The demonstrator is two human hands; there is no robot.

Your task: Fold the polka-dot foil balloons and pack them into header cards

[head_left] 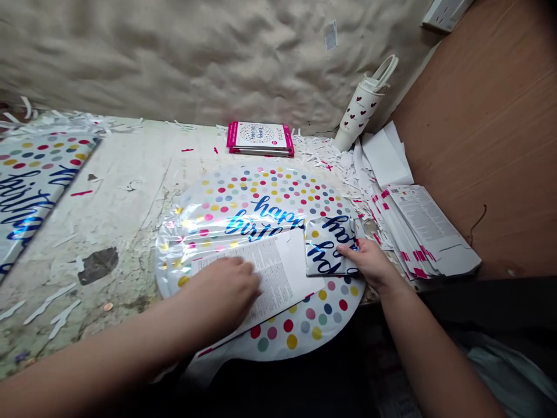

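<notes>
Moderate, fairly even light falls across your tabletop [134, 212], its source out of view. White glare streaks the left of the foil balloon [270, 188]; soft shadows mark creases in the wall covering [195, 69]. Motion blur smears your left hand [228, 290], whereas your right hand [372, 264] reads more sharply. Darkness fills the area below the tabletop; wide-angle distortion leans the tumbler [360, 113] outward.

White heart-patterned tumbler [360, 110] beside paper shreds [343, 165]; white socket [444, 14], brown panel [483, 133] at right.
</notes>
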